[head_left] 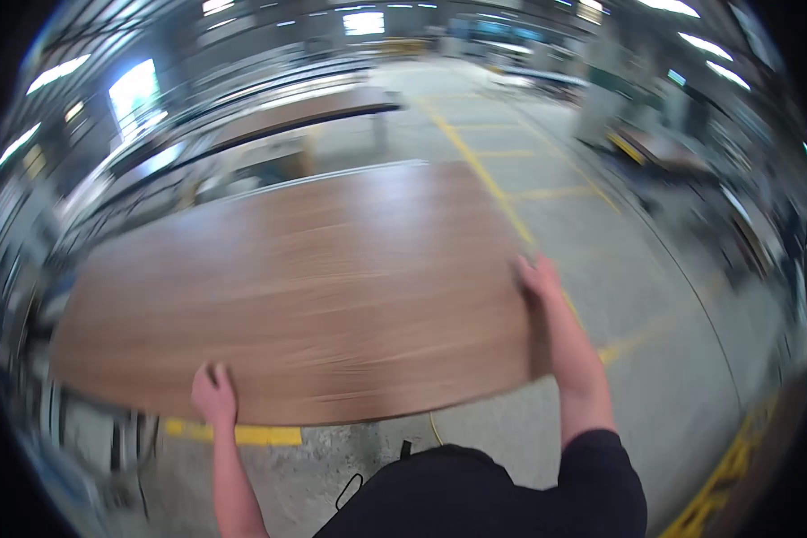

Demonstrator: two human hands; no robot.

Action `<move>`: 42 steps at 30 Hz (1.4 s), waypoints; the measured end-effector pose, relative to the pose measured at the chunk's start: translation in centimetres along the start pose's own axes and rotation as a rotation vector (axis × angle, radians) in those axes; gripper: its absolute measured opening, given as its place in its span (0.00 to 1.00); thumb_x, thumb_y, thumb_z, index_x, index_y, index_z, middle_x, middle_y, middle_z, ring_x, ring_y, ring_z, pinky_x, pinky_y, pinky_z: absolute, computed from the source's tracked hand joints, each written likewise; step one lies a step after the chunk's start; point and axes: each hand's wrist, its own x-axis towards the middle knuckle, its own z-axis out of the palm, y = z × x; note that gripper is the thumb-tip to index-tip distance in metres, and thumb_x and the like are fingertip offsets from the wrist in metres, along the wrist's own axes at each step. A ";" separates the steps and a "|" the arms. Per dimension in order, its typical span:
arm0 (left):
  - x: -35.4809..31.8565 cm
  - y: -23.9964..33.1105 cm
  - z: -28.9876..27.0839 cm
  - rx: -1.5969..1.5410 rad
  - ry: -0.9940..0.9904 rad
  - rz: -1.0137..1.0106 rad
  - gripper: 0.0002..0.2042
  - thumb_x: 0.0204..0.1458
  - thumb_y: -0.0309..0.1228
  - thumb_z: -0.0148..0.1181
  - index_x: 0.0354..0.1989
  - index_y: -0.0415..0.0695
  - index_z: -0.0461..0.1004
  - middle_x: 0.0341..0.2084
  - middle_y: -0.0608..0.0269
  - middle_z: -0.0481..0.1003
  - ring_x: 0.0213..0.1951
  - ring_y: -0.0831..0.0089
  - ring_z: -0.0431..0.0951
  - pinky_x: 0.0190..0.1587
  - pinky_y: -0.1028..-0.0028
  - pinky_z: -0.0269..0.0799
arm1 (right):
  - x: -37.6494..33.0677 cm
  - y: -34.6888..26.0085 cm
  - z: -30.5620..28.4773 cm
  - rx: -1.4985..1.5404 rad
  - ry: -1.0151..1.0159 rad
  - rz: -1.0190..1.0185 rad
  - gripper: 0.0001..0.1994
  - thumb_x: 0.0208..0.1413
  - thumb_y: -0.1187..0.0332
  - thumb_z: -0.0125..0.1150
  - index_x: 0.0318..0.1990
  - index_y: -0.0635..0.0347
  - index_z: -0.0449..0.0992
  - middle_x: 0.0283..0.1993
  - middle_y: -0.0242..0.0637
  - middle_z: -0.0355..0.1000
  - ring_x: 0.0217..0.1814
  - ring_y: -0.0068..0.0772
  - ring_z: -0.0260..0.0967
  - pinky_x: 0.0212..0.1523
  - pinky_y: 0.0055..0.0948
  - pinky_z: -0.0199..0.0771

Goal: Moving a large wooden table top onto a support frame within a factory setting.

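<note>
A person in a dark top is carrying a large wood-grain panel [305, 287] across a factory floor, the board filling the centre of the frame and lying roughly flat in front of the body. The left hand [213, 393] is clamping the panel's near edge at lower left of centre, fingers curled over the rim. The right hand [538, 280] is gripping the board's right-hand end at centre right, fingers spread flat along the top face while the forearm is running down that short edge. The panel's long axis is stretching from the left of the frame to the right, so the bulk of the board is lying left of and beyond both hands; the left hand is sitting nearer the body, the right reaching further out. Below, the grey concrete floor [655, 296] is showing yellow painted lines [489, 179] running toward the top of the frame. A long workbench [323, 108] is standing in the upper left, blurred, under rows of ceiling lights [58, 73].
</note>
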 end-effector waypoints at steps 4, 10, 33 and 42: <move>0.1 1.2 0.7 0.096 0.059 -0.021 0.17 0.60 0.43 0.59 0.40 0.38 0.79 0.37 0.44 0.79 0.43 0.43 0.78 0.47 0.50 0.72 | 3.5 0.3 3.7 -0.095 0.027 -0.104 0.36 0.62 0.41 0.54 0.61 0.69 0.72 0.60 0.64 0.72 0.66 0.64 0.68 0.66 0.52 0.68; -1.2 6.3 0.7 0.280 -0.003 -0.127 0.20 0.60 0.46 0.57 0.40 0.37 0.79 0.47 0.45 0.78 0.53 0.48 0.75 0.58 0.53 0.69 | 1.5 -1.7 3.2 -0.215 0.089 -0.399 0.32 0.65 0.51 0.57 0.69 0.64 0.66 0.73 0.54 0.62 0.74 0.55 0.59 0.72 0.48 0.58; -22.7 16.0 -4.7 0.231 0.038 -0.053 0.33 0.59 0.46 0.61 0.68 0.38 0.64 0.70 0.48 0.63 0.72 0.49 0.59 0.73 0.47 0.50 | 1.0 0.5 3.8 -0.180 0.081 -0.441 0.30 0.70 0.48 0.50 0.68 0.64 0.68 0.72 0.50 0.64 0.74 0.51 0.60 0.72 0.46 0.60; -73.8 12.6 -22.4 0.541 -1.060 -1.409 0.21 0.60 0.49 0.54 0.52 0.49 0.82 0.57 0.53 0.78 0.60 0.60 0.78 0.60 0.64 0.73 | -1.4 0.1 1.4 -0.195 -0.040 -0.214 0.37 0.68 0.40 0.46 0.72 0.62 0.62 0.74 0.50 0.60 0.72 0.56 0.62 0.68 0.51 0.66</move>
